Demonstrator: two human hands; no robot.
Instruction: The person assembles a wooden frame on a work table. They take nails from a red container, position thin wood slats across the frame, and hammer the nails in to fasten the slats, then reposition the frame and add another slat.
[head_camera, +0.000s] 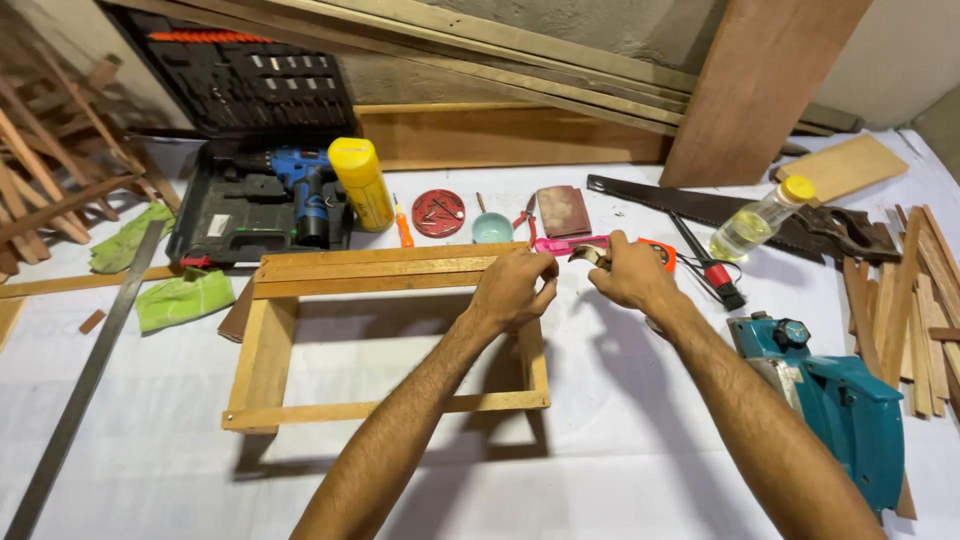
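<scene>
A rectangular wooden frame (262, 352) stands on the white-covered table. My left hand (512, 288) rests closed on the frame's far right corner. Just right of that corner, my right hand (630, 272) grips a small metal tool (590, 255) that touches the frame's end. A pink-handled tool (565, 243) and an orange tape measure (662, 250) lie right behind my hands.
A teal power planer (835, 400) sits at the right, with wood strips (915, 300) beside it. Behind lie a handsaw (700, 205), an oil bottle (755, 220), a yellow bottle (360, 183), a blue drill in its case (300, 195), green rags (183, 298) and a steel ruler (85, 375).
</scene>
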